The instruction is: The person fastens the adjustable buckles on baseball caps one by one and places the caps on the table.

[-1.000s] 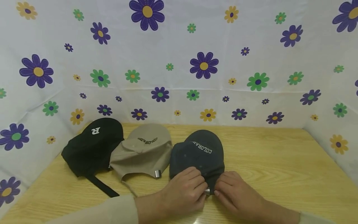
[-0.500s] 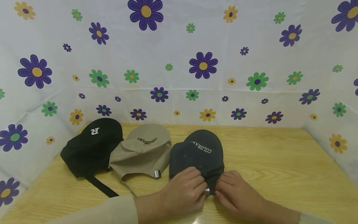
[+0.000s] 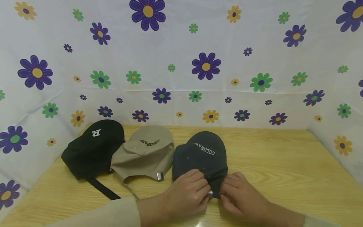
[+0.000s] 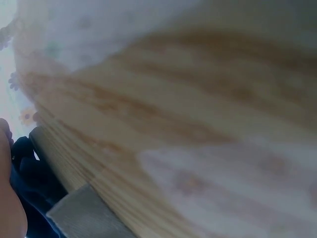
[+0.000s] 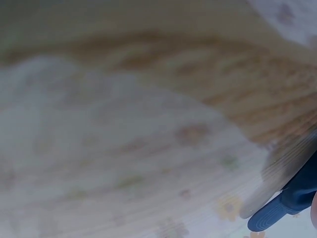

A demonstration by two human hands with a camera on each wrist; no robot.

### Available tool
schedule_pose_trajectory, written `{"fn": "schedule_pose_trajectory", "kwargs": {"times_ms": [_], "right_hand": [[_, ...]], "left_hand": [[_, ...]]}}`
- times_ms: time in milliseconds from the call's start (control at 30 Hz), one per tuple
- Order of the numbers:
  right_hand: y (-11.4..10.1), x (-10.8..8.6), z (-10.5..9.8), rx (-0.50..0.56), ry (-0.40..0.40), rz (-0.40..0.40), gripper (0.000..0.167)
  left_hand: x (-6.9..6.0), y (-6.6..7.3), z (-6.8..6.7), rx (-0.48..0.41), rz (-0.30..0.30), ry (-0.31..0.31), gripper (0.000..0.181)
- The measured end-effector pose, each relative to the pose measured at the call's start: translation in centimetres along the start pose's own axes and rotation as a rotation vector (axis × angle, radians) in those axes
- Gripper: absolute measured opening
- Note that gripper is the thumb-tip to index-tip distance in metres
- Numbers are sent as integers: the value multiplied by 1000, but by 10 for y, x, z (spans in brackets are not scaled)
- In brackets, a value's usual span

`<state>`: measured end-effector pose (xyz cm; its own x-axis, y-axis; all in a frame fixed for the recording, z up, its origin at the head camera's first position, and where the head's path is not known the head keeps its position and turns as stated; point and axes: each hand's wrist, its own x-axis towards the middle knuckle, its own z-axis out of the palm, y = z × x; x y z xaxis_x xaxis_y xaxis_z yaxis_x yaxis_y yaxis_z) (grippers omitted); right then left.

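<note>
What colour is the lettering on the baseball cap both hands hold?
White lettering on the navy baseball cap, clearest in the head view.

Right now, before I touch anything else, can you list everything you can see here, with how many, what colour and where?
black cap: one, black with a white letter, left end of the row
black cap's strap: one, black, trailing toward the wearer
beige cap: one, beige with dark lettering, middle of the row
beige cap's clasp: one, silver, on its near edge
navy cap: one, dark blue with white lettering, right end
navy cap's clasp: one, silver, between the hands
table: one, light wood grain, under the caps
flowered cloth: white with purple, green and yellow flowers, behind and on both sides; number of pieces unclear
sleeves: two, pale, on the forearms
left hand: one, bare, gripping the navy cap's near edge
right hand: one, bare, pinching the same edge farther right
</note>
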<state>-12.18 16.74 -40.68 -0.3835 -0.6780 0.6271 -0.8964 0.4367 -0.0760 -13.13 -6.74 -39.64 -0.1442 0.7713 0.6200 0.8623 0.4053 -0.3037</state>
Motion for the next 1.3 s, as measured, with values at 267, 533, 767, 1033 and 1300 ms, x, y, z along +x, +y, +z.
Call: {"fn": "schedule_pose_trajectory", "kwargs": {"times_ms": [267,533,767,1033,1300], "right_hand": [[1,2,-1,12,16,-7,18],[1,1,-1,22,37,-6,19],[-2,-2,0,54,10,53,12],[-2,-1,1,58,-4,68,11],[-2,0,0,71,-47,79,13]], "left_hand": [[0,0,0,-5,-3,0,7],[-1,1,1,1,-1,5,7],[-1,1,1,14,0,19,9],[-1,0,1,2,8,50,14],[-1,-1,1,0,14,42,11]]}}
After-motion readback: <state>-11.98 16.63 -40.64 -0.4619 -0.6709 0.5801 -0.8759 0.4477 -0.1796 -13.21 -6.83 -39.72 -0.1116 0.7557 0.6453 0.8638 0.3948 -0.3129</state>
